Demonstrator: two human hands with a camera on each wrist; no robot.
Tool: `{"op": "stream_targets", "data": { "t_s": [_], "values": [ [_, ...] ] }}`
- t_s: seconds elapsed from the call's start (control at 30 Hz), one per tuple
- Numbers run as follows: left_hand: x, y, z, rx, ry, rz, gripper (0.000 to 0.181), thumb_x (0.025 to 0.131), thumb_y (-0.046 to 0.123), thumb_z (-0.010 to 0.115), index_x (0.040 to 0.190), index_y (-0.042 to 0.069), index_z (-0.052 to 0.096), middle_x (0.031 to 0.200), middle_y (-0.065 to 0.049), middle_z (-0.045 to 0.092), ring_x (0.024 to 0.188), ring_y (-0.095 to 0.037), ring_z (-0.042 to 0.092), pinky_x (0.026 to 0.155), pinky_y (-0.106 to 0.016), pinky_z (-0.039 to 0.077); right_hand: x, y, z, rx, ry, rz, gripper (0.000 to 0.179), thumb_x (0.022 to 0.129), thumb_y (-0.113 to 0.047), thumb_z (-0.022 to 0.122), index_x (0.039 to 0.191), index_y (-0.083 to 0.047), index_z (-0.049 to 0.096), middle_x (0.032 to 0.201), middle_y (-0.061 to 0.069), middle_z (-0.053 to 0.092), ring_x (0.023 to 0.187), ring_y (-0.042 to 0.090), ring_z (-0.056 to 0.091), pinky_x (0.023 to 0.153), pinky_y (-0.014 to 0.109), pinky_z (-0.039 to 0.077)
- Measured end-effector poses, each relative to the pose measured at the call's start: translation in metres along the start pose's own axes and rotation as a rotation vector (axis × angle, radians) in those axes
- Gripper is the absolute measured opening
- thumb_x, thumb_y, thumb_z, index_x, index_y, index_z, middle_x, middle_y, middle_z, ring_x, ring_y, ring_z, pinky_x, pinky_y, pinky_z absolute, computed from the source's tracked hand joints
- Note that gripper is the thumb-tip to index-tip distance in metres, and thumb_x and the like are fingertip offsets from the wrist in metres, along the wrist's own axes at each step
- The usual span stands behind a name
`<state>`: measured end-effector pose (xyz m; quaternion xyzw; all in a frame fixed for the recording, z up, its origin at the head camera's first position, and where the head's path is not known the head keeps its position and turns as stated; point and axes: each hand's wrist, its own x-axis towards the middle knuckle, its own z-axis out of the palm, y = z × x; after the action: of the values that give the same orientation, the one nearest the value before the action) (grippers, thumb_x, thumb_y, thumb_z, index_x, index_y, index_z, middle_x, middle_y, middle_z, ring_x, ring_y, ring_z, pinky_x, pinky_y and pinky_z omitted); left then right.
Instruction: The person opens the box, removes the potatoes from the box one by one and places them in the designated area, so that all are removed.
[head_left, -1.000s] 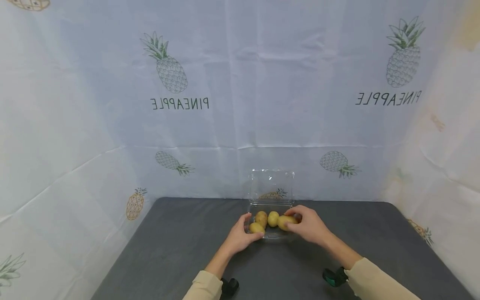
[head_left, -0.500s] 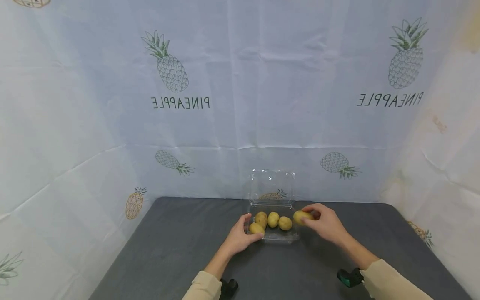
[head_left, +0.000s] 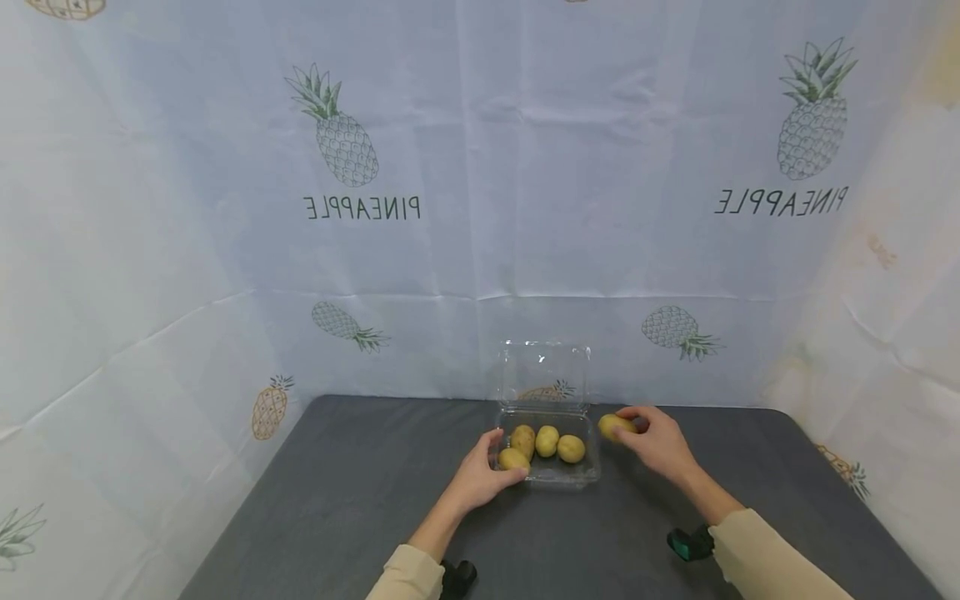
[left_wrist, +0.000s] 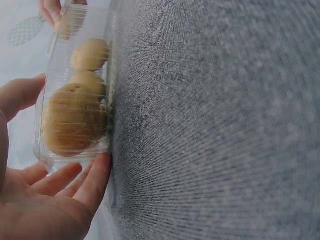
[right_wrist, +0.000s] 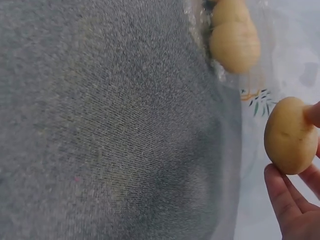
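Potato [head_left: 611, 426] is pinched in the right-hand grip [head_left: 662, 447], beside a clear box [head_left: 557, 475] on the bench [head_left: 375, 500]; four other potatoes [head_left: 547, 442] lie inside; the left-hand grip [head_left: 480, 477] holds the box's left end.

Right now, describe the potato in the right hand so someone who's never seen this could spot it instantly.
On the dark table, find the open clear plastic container near the far edge. Just to its right, the person's right hand holds an oval, yellowish potato. It's the only one outside the container; four other potatoes lie inside.
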<state>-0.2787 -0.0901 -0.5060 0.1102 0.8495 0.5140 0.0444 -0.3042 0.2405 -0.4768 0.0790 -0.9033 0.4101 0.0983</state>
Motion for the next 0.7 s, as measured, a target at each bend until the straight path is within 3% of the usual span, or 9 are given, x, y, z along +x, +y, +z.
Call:
{"op": "stream_targets", "data": {
  "t_s": [0.53, 0.7],
  "values": [
    [0.000, 0.002, 0.000, 0.001, 0.007, 0.009, 0.087, 0.087, 0.038, 0.081, 0.155, 0.004, 0.037, 0.152, -0.022, 0.044, 0.130, -0.041, 0.052, 0.097, -0.056, 0.050, 0.014, 0.023, 0.016, -0.058, 0.001, 0.084, 0.038, 0.095, -0.020, 0.071, 0.125, 0.002, 0.065, 0.126, 0.025, 0.058, 0.099, 0.035, 0.064, 0.069, 0.039, 0.055],
    [-0.001, 0.002, 0.000, -0.002, 0.009, 0.007, 0.086, 0.087, 0.035, 0.081, 0.154, 0.004, 0.037, 0.152, -0.022, 0.043, 0.130, -0.041, 0.053, 0.096, -0.056, 0.050, 0.013, 0.023, 0.019, -0.063, -0.013, 0.067, 0.038, 0.095, -0.019, 0.071, 0.124, 0.004, 0.065, 0.128, 0.028, 0.056, 0.099, 0.037, 0.063, 0.070, 0.042, 0.055]
  ]
}}
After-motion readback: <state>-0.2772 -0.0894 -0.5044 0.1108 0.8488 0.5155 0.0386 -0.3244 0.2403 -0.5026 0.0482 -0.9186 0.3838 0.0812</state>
